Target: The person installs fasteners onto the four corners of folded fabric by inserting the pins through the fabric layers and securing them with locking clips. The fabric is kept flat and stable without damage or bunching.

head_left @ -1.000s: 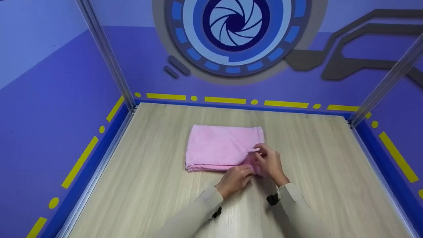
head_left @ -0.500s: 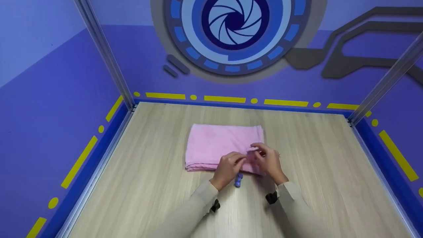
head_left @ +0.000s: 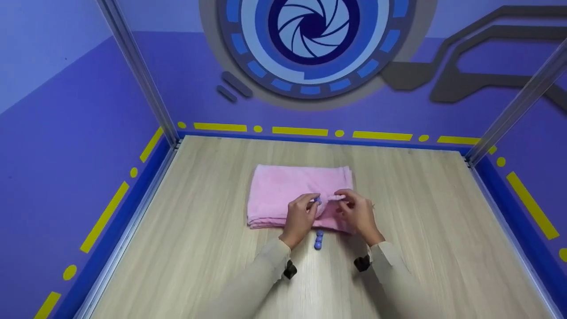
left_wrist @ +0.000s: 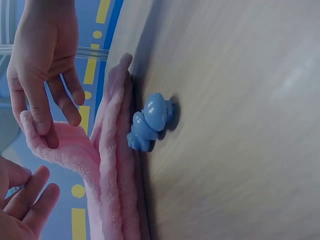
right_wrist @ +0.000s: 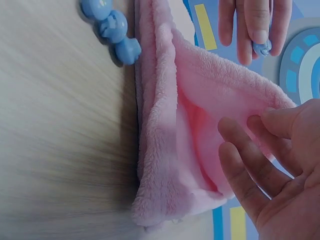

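Note:
A folded pink fleece cloth (head_left: 283, 190) lies on the table, its front right layer lifted. My right hand (head_left: 359, 215) pinches that raised edge between thumb and forefinger, the other fingers loosely bent in the right wrist view. Over the cloth, my left hand (head_left: 301, 217) pinches a small blue bead (right_wrist: 262, 48) in its fingertips. A short row of joined blue pop beads (head_left: 318, 240) lies on the table just before the cloth's front edge. In the left wrist view the row of glossy beads (left_wrist: 152, 119) sits close beside the folded layers.
The wood-grain tabletop (head_left: 212, 190) is bounded by blue-purple panels, a back wall (head_left: 186, 79) and side walls with yellow dashes. Metal posts (head_left: 137, 66) stand at the back corners.
My left hand has risen from the cloth's front edge to above the cloth, a blue bead now showing in its fingertips. The bead row has come into view. My right hand keeps the edge lifted.

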Available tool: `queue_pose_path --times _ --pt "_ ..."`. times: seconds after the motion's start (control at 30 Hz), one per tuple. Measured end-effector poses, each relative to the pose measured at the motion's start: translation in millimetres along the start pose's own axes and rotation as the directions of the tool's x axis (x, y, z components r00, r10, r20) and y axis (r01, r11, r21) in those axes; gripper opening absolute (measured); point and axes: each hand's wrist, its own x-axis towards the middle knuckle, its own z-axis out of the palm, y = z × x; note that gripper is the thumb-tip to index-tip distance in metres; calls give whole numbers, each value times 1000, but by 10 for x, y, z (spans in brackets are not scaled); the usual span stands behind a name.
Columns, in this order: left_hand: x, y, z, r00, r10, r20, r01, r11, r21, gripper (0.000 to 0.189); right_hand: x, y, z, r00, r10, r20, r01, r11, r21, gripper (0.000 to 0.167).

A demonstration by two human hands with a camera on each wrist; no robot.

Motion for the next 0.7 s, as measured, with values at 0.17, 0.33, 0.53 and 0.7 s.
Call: queue_pose_path --times 0.17,0.33,0.53,0.7 --pt "38 1 65 999 -43 3 44 997 -56 23 -4 1 7 1000 -22 1 22 1000 6 25" --pt "68 24 115 994 -110 18 111 992 -56 24 -6 -6 2 999 -29 -16 29 1000 -11 22" --pt "73 55 165 986 -160 46 163 982 -93 25 -5 4 -10 997 -66 -30 65 997 -37 20" --pt "87 66 174 980 -187 61 194 972 -130 26 -6 2 -9 995 -97 -32 96 995 -19 21"
